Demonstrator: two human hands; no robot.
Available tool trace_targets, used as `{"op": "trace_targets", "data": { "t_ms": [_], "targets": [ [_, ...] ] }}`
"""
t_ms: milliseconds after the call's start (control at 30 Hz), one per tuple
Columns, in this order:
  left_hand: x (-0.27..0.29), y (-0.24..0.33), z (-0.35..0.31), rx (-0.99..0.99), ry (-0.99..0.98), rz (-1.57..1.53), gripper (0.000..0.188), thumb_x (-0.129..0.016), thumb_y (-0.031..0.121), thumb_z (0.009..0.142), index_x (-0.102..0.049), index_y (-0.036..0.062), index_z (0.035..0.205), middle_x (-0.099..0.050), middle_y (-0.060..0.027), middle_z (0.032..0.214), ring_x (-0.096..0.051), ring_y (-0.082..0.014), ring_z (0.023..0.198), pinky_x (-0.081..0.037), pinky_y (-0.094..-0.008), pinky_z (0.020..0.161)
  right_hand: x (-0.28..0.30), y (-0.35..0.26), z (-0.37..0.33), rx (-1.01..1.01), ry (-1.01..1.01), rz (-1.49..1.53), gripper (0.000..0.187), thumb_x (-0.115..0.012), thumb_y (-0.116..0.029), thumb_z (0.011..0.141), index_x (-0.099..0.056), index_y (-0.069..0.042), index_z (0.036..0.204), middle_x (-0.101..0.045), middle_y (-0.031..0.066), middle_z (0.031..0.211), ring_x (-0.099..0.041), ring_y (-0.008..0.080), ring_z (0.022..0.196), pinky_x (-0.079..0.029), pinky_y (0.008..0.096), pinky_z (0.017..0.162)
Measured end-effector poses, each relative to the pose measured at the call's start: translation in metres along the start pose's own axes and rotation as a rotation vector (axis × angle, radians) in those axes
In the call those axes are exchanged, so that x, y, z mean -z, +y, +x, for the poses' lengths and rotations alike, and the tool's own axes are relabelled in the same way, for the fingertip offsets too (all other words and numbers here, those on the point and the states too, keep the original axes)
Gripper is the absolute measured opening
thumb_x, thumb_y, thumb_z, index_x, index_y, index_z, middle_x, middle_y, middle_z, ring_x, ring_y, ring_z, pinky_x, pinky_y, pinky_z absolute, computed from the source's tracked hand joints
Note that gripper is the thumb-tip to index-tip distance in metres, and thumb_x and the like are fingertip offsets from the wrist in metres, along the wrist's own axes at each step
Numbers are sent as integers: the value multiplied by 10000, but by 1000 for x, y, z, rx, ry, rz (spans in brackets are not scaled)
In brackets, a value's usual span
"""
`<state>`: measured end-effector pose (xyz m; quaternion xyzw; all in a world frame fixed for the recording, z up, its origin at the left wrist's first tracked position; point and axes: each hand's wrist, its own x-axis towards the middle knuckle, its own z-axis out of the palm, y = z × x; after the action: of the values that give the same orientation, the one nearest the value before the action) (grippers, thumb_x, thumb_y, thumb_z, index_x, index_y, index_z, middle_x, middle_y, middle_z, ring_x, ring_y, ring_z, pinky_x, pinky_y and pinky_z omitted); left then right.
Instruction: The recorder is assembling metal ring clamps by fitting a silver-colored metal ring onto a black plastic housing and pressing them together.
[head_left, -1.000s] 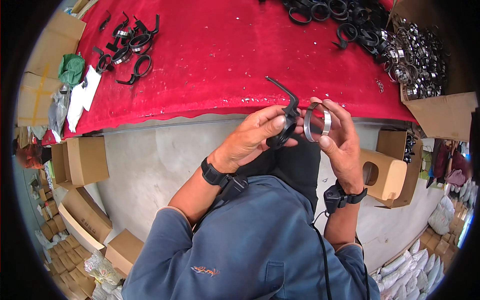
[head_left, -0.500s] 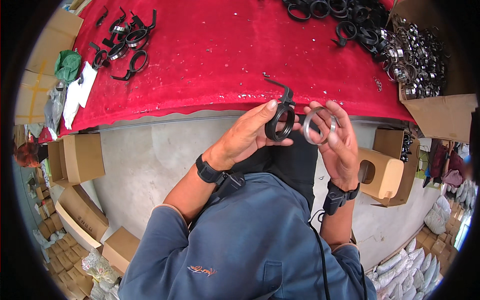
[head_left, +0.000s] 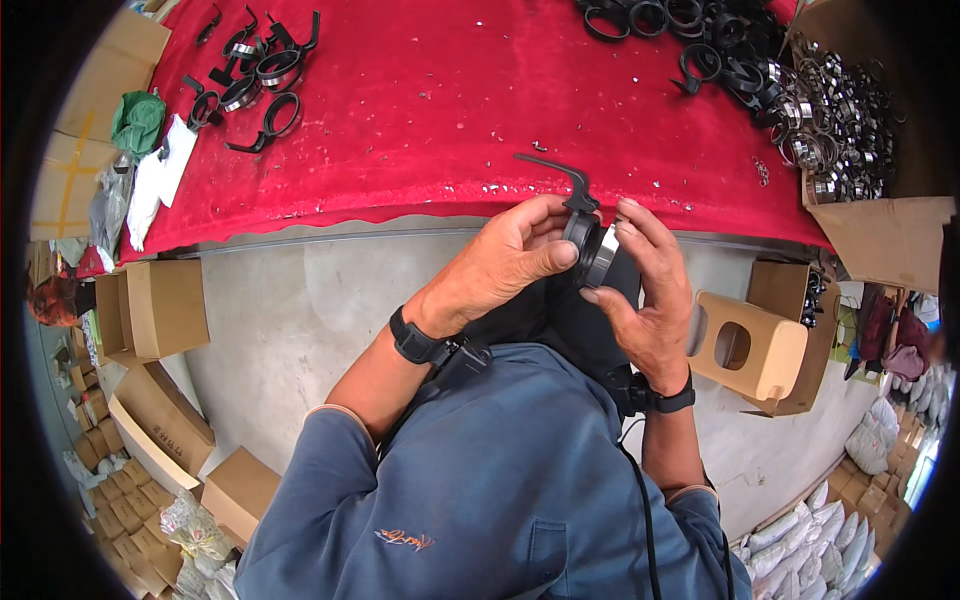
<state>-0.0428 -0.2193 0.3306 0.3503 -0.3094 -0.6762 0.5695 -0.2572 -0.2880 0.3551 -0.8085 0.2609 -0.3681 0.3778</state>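
In front of my lap, my left hand (head_left: 510, 256) grips a black plastic ring with a long bent arm (head_left: 577, 185) sticking up and to the left. My right hand (head_left: 650, 295) pinches a shiny metal ring (head_left: 600, 258) between thumb and fingers. The metal ring sits against the right face of the black ring; whether it is seated inside cannot be made out. Black rings with arms, some with metal bands (head_left: 278, 68), lie at the far left of the red cloth. Loose black rings (head_left: 700, 65) are heaped at the far right.
Metal rings (head_left: 835, 110) spill from an open carton (head_left: 890, 225) at the right of the red-covered table (head_left: 430, 110). Brown boxes (head_left: 165, 310) stand on the floor at left, and a carton with an oval hole (head_left: 760, 350) at right. White sacks (head_left: 810, 545) lie lower right.
My right hand has moved left and turned the metal ring, bringing it from apart to against the black ring. My left hand has turned the black ring more edge-on.
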Motion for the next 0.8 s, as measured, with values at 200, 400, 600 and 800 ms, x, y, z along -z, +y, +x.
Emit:
{"op": "trace_targets", "data": {
  "t_ms": [200,400,600,800],
  "targets": [
    [2,7,-1,-1,-22,-25,816,-885,363,934,-503,-28,1539,-615,-129,1472,-607,-221,1367,-524,-373,1147,-4,-8,7,106,-34,-114,804,-893,77,687,-664,-135,1429,-637,162,1493,-629,395,1362,-551,490,1121],
    [1,14,-4,0,-23,-55,836,-903,359,913,-509,-15,1549,-627,-133,1466,-589,-230,1395,-513,-383,1162,-8,-8,9,134,-38,-133,819,-891,83,671,-663,-141,1425,-655,158,1471,-627,404,1363,-550,495,1124],
    [-1,19,-4,-27,-27,-42,871,-922,350,894,-499,-27,1555,-626,-138,1479,-583,-245,1407,-478,-408,1197,-12,-6,7,113,-44,-116,829,-886,107,666,-664,-148,1424,-605,185,1520,-629,406,1361,-571,483,1114],
    [-1,17,-2,-47,-32,9,857,-931,283,889,-498,-40,1553,-636,-146,1467,-578,-253,1414,-470,-412,1204,-12,-6,8,104,-30,-95,792,-869,138,676,-691,-142,1395,-560,220,1531,-631,410,1360,-588,476,1116]
  ]
}}
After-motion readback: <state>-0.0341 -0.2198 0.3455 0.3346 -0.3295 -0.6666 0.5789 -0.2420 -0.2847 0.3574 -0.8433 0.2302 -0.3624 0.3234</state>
